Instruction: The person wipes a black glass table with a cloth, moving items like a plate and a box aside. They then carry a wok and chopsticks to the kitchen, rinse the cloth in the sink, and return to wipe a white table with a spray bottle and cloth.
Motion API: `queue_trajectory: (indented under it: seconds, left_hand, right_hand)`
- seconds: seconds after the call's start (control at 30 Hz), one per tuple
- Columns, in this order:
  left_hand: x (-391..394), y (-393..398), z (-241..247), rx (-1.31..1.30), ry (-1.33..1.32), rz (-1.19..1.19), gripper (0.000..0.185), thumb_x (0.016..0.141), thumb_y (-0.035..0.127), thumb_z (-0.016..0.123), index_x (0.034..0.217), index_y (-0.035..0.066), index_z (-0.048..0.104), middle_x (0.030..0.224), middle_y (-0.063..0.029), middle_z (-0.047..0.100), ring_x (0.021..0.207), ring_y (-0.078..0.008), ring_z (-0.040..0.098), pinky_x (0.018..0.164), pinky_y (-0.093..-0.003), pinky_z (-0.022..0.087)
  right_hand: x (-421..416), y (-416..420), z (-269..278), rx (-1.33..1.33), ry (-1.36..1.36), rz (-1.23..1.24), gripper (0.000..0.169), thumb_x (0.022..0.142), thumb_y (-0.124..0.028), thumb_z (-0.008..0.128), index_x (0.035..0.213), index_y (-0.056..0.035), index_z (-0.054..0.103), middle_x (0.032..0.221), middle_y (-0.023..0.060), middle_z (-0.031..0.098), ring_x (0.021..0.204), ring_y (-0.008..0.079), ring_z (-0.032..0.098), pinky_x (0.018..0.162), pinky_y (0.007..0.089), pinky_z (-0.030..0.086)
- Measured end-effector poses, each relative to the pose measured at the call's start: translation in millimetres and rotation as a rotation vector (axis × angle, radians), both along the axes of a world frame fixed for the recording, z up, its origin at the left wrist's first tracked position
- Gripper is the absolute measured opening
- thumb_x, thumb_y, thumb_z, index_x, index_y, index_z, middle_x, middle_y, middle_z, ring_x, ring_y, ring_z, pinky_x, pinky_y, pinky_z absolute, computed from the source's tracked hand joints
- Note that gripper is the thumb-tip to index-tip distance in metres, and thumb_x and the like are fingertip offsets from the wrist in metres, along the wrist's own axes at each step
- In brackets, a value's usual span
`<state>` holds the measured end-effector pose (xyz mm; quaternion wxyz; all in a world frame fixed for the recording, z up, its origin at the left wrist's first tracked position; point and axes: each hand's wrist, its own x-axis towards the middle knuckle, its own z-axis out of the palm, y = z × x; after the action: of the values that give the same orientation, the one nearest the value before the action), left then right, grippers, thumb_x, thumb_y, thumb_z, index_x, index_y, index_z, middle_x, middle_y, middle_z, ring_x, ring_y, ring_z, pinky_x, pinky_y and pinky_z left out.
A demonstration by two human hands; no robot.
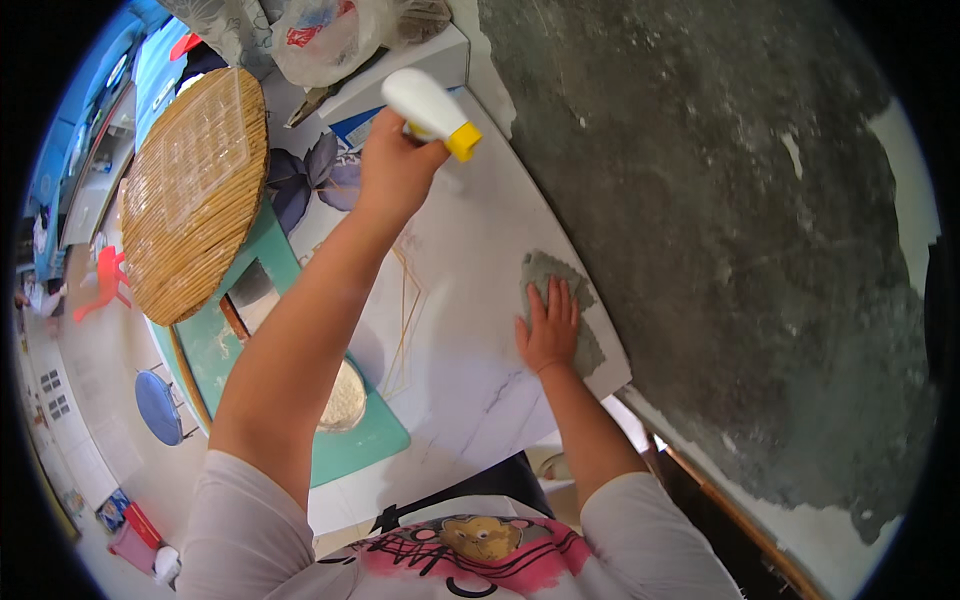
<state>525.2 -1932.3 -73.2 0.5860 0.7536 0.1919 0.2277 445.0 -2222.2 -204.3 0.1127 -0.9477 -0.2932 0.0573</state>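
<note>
In my left hand (397, 161) is a spray bottle with a white head (424, 101) and a yellow nozzle (464, 141). It is held above the far part of a white marble-patterned table (465, 300), its nozzle towards the right. The lower part of the bottle is hidden by the hand. My right hand (551, 326) lies flat, fingers spread, on a grey cloth (547, 266) near the table's right edge. Left of my left forearm is a green board (360, 442) bearing a pale floury round (345, 401), partly covered by the arm.
A round stalk-slat tray (165, 262) with a clear plastic compartment tray (206, 161) overlaps the green board. A blade with a wooden handle (234, 319) lies there. A white box (442, 64) and plastic bag (322, 45) stand behind. A patchy grey wall (697, 225) borders the right.
</note>
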Motion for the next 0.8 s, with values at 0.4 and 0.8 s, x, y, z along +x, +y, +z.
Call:
queue_trajectory:
  seconds: [0.4,0.8]
  left_hand:
    - [80.7,8.8,-27.0,0.359,0.029,0.23,0.065,0.064,0.022,0.075,0.12,0.003,0.048,0.102,-0.0146,0.058,0.08,-0.026,0.054,0.073,-0.0352,0.045]
    - [-253.7,-65.6,-5.5,-0.343,0.348,0.063,0.035,0.075,0.009,0.069,0.107,0.005,0.057,0.085,0.0019,0.058,0.055,-0.0029,0.041,0.051,-0.0195,0.038]
  right_hand:
    - [1.9,3.4,-6.8,0.017,0.029,0.016,0.06,0.076,-0.032,0.059,0.13,-0.0131,0.038,0.138,0.019,0.029,0.129,0.0379,0.024,0.102,0.0536,0.02]
    - [2.5,-3.3,-11.3,-0.011,-0.059,0.064,0.06,0.082,-0.03,0.052,0.135,-0.0099,0.032,0.141,0.0202,0.025,0.131,0.0383,0.021,0.104,0.0531,0.018]
